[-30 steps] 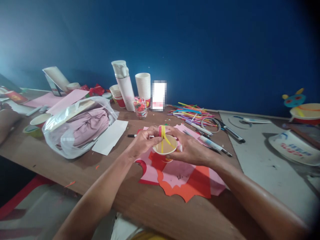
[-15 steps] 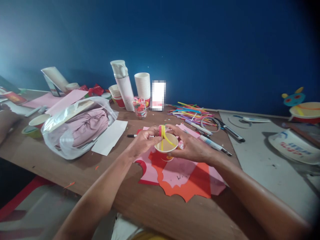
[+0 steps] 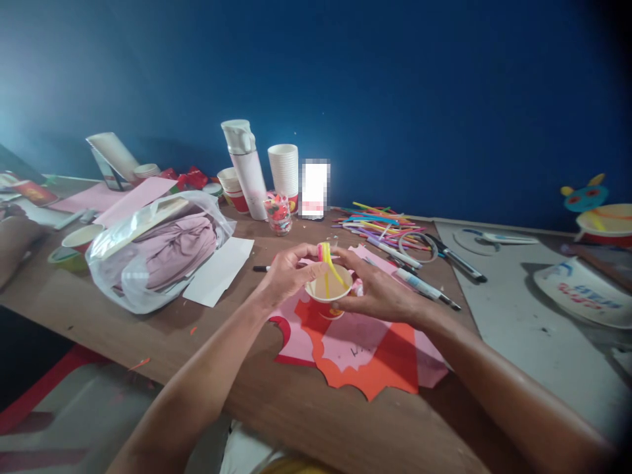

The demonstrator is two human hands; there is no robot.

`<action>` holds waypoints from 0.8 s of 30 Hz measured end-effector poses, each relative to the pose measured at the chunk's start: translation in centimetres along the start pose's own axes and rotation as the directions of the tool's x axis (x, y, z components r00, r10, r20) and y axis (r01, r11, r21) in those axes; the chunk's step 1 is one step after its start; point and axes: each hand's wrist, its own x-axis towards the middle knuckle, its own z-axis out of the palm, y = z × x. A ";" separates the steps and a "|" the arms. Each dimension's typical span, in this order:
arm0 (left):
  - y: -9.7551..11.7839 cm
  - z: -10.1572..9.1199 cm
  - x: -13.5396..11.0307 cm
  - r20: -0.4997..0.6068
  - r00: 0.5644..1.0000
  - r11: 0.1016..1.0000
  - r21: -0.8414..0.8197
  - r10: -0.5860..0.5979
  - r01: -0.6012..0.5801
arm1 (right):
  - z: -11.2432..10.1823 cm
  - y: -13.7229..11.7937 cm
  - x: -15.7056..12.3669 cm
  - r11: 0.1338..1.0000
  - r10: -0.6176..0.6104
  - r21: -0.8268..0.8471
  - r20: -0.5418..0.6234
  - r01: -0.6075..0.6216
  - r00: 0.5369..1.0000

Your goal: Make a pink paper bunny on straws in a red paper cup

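Note:
A small paper cup is held over the table between both hands. My left hand pinches the bent yellow and pink straws that arch over the cup's far rim and dip inside. My right hand wraps the cup's right side, thumb by the rim. Under the hands lie pink and orange cut paper shapes on the brown table.
A plastic bag with pink cloth lies left, white paper beside it. A white bottle, stacked cups, a small jar, coloured straws and pens sit behind. Paper plates lie right. Another person's arm is far left.
My left fingers have pressed the straw loop down closer to the cup's rim; the cup shifted slightly right. The view moved a little.

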 end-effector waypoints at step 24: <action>0.0 0.4 0.2 0.017 0.999 0.999 0.017 0.046 -0.046 | 0.6 0.7 0.3 0.996 -0.073 0.053 -0.026 0.075 0.997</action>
